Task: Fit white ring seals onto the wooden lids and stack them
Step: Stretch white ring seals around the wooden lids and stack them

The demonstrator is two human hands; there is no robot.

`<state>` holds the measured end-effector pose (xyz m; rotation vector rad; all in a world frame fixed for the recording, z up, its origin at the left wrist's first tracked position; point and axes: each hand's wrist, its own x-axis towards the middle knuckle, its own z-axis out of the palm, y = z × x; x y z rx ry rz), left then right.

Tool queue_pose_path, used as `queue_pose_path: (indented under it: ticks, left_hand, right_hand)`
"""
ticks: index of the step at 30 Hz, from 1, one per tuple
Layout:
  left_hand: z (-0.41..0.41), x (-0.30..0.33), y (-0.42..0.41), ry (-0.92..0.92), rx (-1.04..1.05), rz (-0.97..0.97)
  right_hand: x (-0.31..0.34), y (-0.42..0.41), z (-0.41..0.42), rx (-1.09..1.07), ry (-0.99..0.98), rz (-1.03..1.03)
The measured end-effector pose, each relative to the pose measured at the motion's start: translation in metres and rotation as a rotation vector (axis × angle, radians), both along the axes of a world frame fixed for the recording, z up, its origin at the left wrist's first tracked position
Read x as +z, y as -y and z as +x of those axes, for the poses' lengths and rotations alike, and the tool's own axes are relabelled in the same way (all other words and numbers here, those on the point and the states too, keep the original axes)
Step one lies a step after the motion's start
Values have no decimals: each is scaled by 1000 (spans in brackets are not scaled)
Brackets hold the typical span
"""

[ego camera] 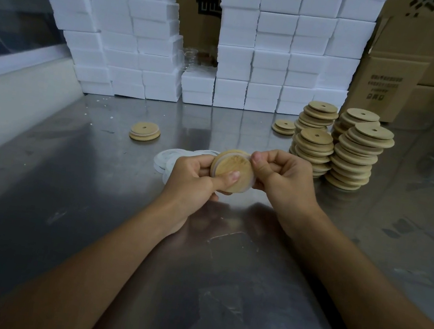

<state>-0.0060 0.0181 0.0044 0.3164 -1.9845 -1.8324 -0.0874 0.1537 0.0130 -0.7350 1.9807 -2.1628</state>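
Looking down from the head camera, both hands meet over the middle of the steel counter (71, 199). The left hand (194, 178) curls round a wooden lid (233, 170), thumb laid across its flat face, fingers hidden behind it. The right hand (284, 176) pinches the lid's upper right edge, thumb tip on the rim, where a white ring seal (214, 164) shows as a pale band round the lid's edge. The lid is held tilted, off the counter.

Just beyond the left hand, partly hidden by it, lies a loose heap of white rings (168, 157), flat on the counter. Farther out to the left of that hand sits a single lid with a seal (145, 131), well apart from everything else. Just beyond and to the right of the right hand rise the leaning stacks of lids (351, 155), close to the knuckles, with a short pair of lids (284, 126) behind them.

A wall of white foam blocks (253, 58) closes off the counter's far edge; cardboard boxes (403, 79) stand to the right. The counter on the near side of the hands, under the forearms, is bare steel, as is the stretch out to the left.
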Motion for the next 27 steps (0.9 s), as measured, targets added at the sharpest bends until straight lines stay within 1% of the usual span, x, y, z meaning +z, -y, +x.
queue_pose_path:
  ticks: [9,11,13,15,17,19,21,24,27]
  left_hand:
    - [-1,-2,2,-11,39,31]
    - [-1,-3,2,-13,24,4]
    - [-2,-5,1,-11,20,-59]
    - [-3,-8,0,-4,33,-164]
    - [-3,-9,0,5,33,-257]
    - [-2,-9,0,-11,31,-244]
    - [-2,-8,-1,-28,26,-189]
    - [-1,-5,-3,-17,-1,-130]
    - [-1,-4,-4,-5,-1,-91]
  right_hand:
    - [-5,1,4,30,-14,5]
    - [-5,1,3,16,-27,19]
    - [-6,0,3,-41,-131,84]
    - [-5,-1,5,-101,-342,205]
    - [-4,-1,9,-109,-522,274]
    - [-3,1,11,-108,-575,278]
    - [-3,3,10,-115,-516,255]
    - [0,3,4,-82,-315,185]
    - [0,2,1,-50,-260,133]
